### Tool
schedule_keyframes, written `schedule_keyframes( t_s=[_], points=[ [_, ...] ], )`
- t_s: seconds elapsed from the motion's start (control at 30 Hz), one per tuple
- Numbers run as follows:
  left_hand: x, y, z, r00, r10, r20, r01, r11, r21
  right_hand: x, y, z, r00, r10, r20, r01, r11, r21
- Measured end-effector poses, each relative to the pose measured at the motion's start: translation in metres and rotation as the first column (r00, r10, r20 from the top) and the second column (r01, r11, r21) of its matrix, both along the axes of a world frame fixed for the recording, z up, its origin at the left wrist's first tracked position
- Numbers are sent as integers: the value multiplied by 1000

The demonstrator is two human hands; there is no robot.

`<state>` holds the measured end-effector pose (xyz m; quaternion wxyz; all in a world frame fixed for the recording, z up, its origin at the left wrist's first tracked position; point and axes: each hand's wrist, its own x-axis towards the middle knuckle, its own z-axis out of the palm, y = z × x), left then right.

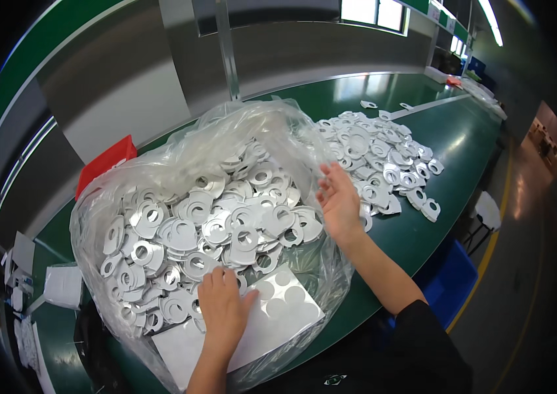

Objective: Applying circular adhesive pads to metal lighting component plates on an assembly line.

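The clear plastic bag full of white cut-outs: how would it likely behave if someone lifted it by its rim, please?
The bag looks thin and crinkled, so it would probably sag and go floppy. The cut-outs are piled loose, so they would likely slide toward the lowest point. Its glossy film may feel slippery where the right hand touches the rim; the left hand lies inside.

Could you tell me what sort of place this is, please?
Most likely a factory assembly or packing line. A long green workbench carries a clear plastic bag full of identical flat silver-white parts and a loose heap of the same parts, and the floor has a yellow marking line.
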<state>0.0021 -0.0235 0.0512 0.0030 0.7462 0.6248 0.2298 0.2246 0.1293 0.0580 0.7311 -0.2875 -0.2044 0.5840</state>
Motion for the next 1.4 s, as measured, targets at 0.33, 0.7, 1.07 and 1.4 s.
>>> schedule_keyframes(
  t_s=[0.33,0.7,1.07,1.4],
  points=[
    [-15,12,-27,977,184,-109,-183,983,15,-15,-31,6,-113,156,981,-838,516,-179],
    [-1,26,-35,-451,363,816,480,869,-121,-27,-73,-1,-575,-131,808,-725,539,-428],
    [0,33,-58,-488,438,755,587,805,-88,-24,-71,-2,-559,-62,827,-750,462,-473],
    [-1,33,-53,-453,427,782,579,808,-106,-26,-69,4,-583,-43,811,-706,520,-480]
  ],
)
